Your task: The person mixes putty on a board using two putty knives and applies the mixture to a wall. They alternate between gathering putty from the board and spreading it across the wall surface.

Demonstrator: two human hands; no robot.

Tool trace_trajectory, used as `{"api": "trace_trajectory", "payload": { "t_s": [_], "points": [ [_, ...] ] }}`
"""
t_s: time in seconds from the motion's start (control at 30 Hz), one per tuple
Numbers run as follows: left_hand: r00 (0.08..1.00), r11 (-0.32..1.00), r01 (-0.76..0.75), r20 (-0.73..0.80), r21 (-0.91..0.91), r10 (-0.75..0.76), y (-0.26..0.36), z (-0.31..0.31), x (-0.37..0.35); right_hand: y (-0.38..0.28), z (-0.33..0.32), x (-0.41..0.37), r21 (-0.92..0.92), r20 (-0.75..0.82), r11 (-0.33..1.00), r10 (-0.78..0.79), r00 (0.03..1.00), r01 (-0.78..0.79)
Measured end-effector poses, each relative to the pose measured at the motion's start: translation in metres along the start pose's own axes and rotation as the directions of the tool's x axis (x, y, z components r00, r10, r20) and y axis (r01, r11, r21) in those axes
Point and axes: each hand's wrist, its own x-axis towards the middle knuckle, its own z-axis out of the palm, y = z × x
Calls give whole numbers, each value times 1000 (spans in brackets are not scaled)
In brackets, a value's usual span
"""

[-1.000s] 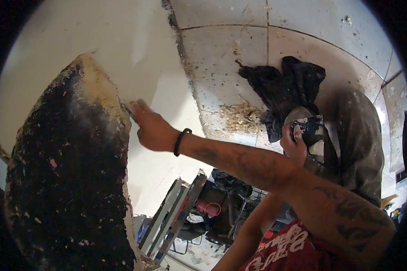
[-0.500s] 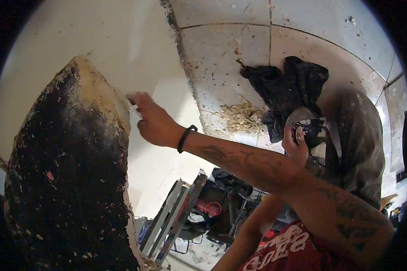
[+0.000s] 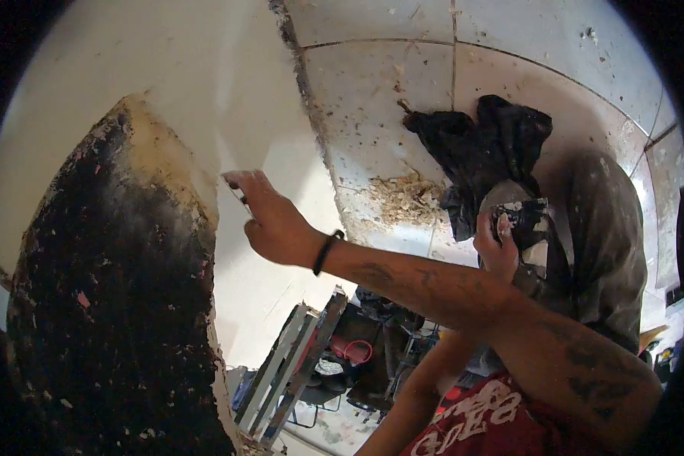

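My right hand (image 3: pixel 270 220) is closed on a thin, flat blade like a small scraper (image 3: pixel 238 191), most of it hidden by the fingers. It is close to the pale wall surface (image 3: pixel 258 99), just right of a dark, rough patch (image 3: pixel 114 304) with a yellowish, smeared upper end. Beneath the outstretched right forearm, my left hand (image 3: pixel 498 247) grips a dark, flat plate (image 3: pixel 526 213) with whitish paste on it and on the thumb. The plate's exact kind cannot be made out. It is held near my knee.
Black cloth (image 3: pixel 471 144) lies on the white floor tiles (image 3: pixel 372 83). Beside it sits a heap of pale crumbs (image 3: pixel 406 197). A folded metal ladder or frame (image 3: pixel 289 372) leans at the bottom, near a pink cup-like container (image 3: pixel 351 350) and cluttered dark items.
My right hand has moved a little right and down, away from the edge of the dark patch, still holding the blade. The left hand has stayed almost in place.
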Motion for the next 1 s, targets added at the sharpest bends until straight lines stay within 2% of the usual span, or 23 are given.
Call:
{"api": "trace_trajectory", "payload": {
  "t_s": [0.07, 0.1, 0.17, 0.3, 0.4, 0.47, 0.53, 0.6, 0.67, 0.73, 0.77, 0.8, 0.83, 0.87, 0.9, 0.93, 0.97, 1.0],
  "points": [
    [1000, 1000, -10, 5, -13, 10, -1, -4, -1, 3, 7, 14, -37, 1, 997, -66, 998, 66],
    [1000, 1000, 14, 19, -3, -14, -3, -5, -2, 2, 13, 19, 15, -9, 998, -54, 998, 54],
    [997, 998, 62, 48, 19, -63, -5, -6, -2, -5, 19, 18, -41, 20, 998, 40, 999, -39],
    [999, 999, -48, -16, 19, 48, 6, -5, 2, -31, 22, -4, -148, 21, 984, 105, 994, -100],
    [998, 997, -66, -22, 34, 67, -1, -5, -1, -51, 18, -37, -149, 80, 989, 28, 996, -16],
    [998, 998, -69, -13, 14, 69, -22, -9, 2, -62, 16, -67, -105, 34, 993, -52, 998, 55],
    [997, 998, -70, -15, -9, 70, -33, -10, 3, -76, -10, -85, 84, 207, 995, 36, 978, -55],
    [999, 998, 4, -46, 58, -1, -3, -14, -6, -74, -42, -104, 13, 23, 992, 122, 992, -122],
    [998, 1000, -4, -60, 12, 4, -5, -16, -7, -64, -71, -92, -174, 26, 984, 51, 998, -46],
    [995, 987, -79, -64, -143, 70, -27, -17, -1, -134, -120, -104, -124, 133, 973, 212, 968, -195],
    [992, 959, -124, -62, -256, 111, -40, -12, 1, -123, -138, -90, -397, 295, 884, -133, 946, 248],
    [986, 914, -169, -61, -369, 158, -52, -8, 3, -145, -155, -97, -583, 510, 601, -252, 822, 546],
    [983, 853, -179, -57, -490, 173, -62, -6, 1, -166, -172, -104, -605, 687, 210, -351, 636, 769],
    [981, 775, -177, -50, -606, 186, -66, -6, -3, -221, -201, -133, -563, 818, -173, -258, 514, 808],
    [996, 681, -71, -15, -729, 88, -49, -9, -17, -233, -224, -142, -485, 865, -274, -286, 411, 830],
    [999, 561, 40, 48, -827, 0, -32, -13, -36, -248, -240, -162, -556, 765, 56, -354, 538, 829],
    [995, 438, 92, 100, -894, -5, -20, -14, -50, -263, -256, -182, -521, 642, 386, -411, 648, 761],
    [989, 309, 143, 147, -940, -11, -13, -19, -65, -276, -261, -216, -262, 364, 929, -157, 918, 262]
  ]
}}
